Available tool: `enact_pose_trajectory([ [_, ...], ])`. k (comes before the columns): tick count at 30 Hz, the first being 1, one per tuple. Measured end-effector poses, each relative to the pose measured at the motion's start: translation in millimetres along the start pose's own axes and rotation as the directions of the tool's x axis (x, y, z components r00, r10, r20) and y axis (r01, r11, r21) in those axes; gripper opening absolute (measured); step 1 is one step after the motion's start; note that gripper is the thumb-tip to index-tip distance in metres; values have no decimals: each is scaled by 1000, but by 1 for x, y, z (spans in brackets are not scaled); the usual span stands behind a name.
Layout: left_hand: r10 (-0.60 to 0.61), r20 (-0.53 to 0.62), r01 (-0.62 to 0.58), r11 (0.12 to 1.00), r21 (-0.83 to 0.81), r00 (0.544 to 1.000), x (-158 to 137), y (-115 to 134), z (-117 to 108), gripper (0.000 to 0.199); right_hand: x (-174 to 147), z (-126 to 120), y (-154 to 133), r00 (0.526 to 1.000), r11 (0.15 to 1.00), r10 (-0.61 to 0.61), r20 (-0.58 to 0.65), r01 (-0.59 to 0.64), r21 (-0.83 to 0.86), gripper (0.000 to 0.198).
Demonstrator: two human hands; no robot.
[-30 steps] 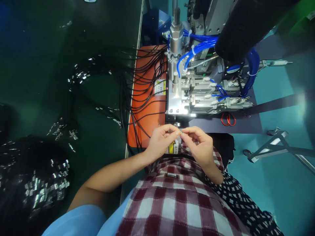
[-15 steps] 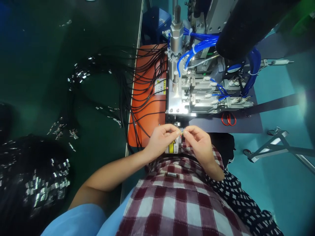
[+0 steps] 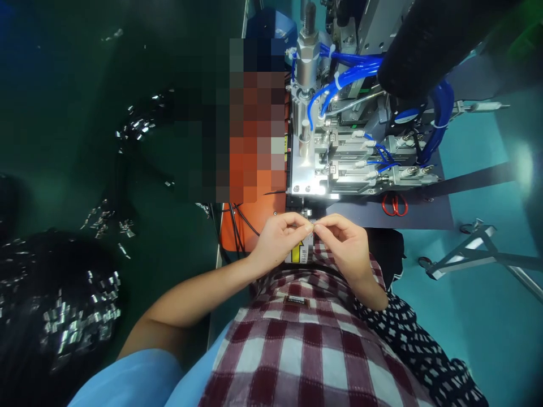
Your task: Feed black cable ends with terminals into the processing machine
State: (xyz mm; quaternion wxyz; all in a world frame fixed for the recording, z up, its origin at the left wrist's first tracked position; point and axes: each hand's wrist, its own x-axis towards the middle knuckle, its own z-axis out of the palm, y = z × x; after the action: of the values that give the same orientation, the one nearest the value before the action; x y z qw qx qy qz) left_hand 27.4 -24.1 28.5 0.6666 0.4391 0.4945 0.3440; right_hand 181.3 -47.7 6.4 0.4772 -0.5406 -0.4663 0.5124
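Note:
Both hands meet fingertip to fingertip just in front of the metal machine. My left hand is closed in a pinch of thumb and forefinger. My right hand pinches at the same spot, its thumb and forefinger touching the left fingertips. Whatever lies between them is too small and covered to name. Below the left fingers is a label with a yellow arrow and printed characters. Right by the fingertips, a small metal fitting shows at the machine's front edge.
Black cables cross the orange plate, part of which is pixelated. Cable bundles with shiny metal ends lie on the dark green surface at left. Red-handled scissors rest on the dark plate at right. Blue air tubes arch over the machine.
The fingertips have drawn closer together, and the small yellowish bit seen between them earlier is now mostly covered. A pixelated block now hides part of the orange plate and its cables.

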Motion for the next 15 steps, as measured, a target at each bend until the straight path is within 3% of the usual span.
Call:
enact_pose_trajectory([
  [8,-47,21,49,993,-108,999,2,-2,-4,31,-1,2,5,984,962,-172,-40,159,-223,14],
  [11,-73,37,76,990,-119,997,5,-2,-7,32,-1,3,8,988,965,-150,-27,140,-223,15],
  [15,-196,175,224,962,-157,965,10,0,-14,31,0,5,11,999,996,-29,29,31,-84,16],
])
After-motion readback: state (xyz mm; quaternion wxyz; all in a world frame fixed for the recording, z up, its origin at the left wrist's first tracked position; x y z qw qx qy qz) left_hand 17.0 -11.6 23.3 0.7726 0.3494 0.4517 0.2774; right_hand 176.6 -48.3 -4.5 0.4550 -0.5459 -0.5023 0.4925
